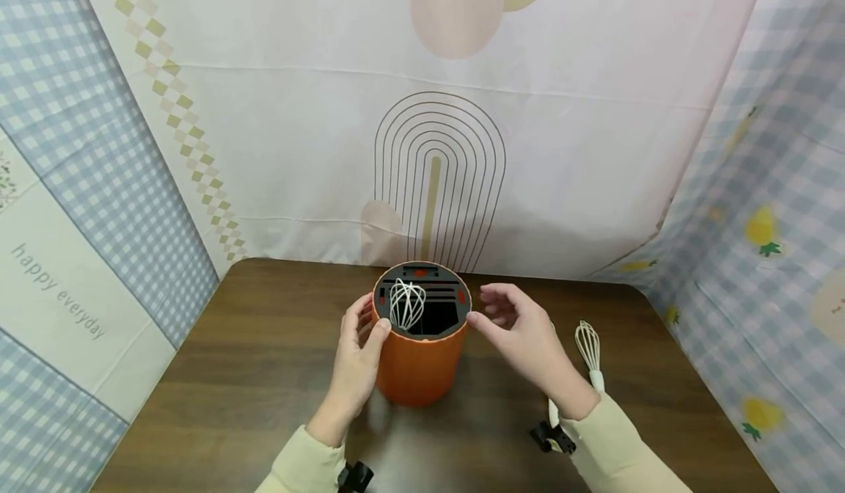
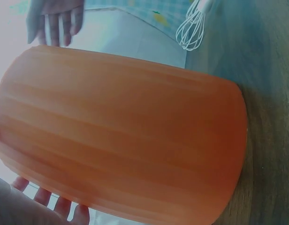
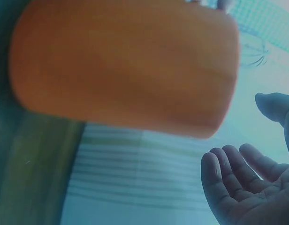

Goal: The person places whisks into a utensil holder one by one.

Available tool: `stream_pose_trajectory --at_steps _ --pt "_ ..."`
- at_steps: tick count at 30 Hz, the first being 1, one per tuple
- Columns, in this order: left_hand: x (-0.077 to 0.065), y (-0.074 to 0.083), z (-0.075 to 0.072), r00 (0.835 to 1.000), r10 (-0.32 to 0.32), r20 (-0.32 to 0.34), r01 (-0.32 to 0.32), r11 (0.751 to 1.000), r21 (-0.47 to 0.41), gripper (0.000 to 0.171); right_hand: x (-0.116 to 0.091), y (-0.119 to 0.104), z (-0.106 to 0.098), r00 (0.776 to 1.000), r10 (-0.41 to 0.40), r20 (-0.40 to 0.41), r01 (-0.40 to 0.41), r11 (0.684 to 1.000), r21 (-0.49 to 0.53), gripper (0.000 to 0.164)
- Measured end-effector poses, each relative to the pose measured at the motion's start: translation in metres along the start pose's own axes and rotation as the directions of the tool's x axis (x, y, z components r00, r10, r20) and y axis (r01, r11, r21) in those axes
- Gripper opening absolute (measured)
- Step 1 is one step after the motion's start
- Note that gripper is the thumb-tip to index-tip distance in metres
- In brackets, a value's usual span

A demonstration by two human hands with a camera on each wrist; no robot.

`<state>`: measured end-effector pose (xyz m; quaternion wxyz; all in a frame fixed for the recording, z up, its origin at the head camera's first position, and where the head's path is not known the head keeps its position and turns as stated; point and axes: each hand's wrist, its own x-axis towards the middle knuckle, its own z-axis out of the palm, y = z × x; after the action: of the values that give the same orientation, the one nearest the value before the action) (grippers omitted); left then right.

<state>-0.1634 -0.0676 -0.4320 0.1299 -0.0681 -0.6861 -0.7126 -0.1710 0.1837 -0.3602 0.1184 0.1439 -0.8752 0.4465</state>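
Note:
An orange utensil holder (image 1: 419, 372) with a black slotted top stands upright on the table. A whisk (image 1: 407, 306) stands in the left part of its top, wire end up; its handle is hidden inside. My left hand (image 1: 353, 364) grips the holder's upper left side, thumb at the front rim and fingers round the side. To the right of the rim is my right hand (image 1: 524, 335), its fingers loosely bent and holding nothing. In the right wrist view a gap shows between this hand (image 3: 250, 192) and the holder (image 3: 125, 70).
A second whisk (image 1: 590, 346) with a white handle lies on the brown wooden table (image 1: 264, 375), right of my right hand. Part of another white piece (image 1: 553, 412) shows beneath the right wrist. Patterned cloth hangs behind the table and at both sides.

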Motion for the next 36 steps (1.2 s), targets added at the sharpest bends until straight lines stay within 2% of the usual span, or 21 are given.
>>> stream_pose_trajectory --at_steps 6,11,16,23,25,30,33,36 --pt "-0.006 0.025 0.001 1.0 0.004 0.005 -0.004 1.0 0.005 0.051 -0.007 0.031 -0.008 0.997 0.073 -0.001 -0.073 0.996 -0.056 0.05" --pt "-0.007 0.029 0.003 1.0 0.001 0.008 -0.001 1.0 -0.005 0.051 -0.018 0.063 -0.017 0.99 0.141 -0.027 -0.143 0.98 -0.135 0.053" --pt "-0.007 0.025 0.003 1.0 0.009 0.007 -0.009 1.0 -0.013 0.051 -0.032 0.092 -0.028 0.971 0.238 -0.026 -0.239 0.956 -0.17 0.059" --pt "0.0 -0.007 0.0 1.0 0.021 -0.005 -0.021 1.0 -0.014 0.05 -0.049 0.121 -0.039 0.94 0.338 -0.039 -0.338 0.915 -0.218 0.066" --pt "0.0 -0.01 0.001 0.999 0.031 -0.006 -0.031 0.999 -0.013 0.049 -0.053 0.127 -0.039 0.934 0.356 -0.042 -0.356 0.907 -0.226 0.065" --pt "0.0 -0.011 0.001 0.999 0.049 -0.003 -0.049 0.999 -0.017 0.051 -0.063 0.141 -0.038 0.918 0.394 -0.042 -0.392 0.887 -0.244 0.064" --pt "-0.003 0.004 0.001 0.999 0.034 0.005 -0.034 0.999 -0.013 0.051 -0.067 0.148 -0.037 0.905 0.423 -0.043 -0.42 0.875 -0.242 0.064" --pt "-0.003 0.004 0.001 1.0 0.026 0.01 -0.025 1.0 -0.019 0.051 -0.071 0.153 -0.035 0.895 0.444 -0.046 -0.441 0.864 -0.243 0.062"
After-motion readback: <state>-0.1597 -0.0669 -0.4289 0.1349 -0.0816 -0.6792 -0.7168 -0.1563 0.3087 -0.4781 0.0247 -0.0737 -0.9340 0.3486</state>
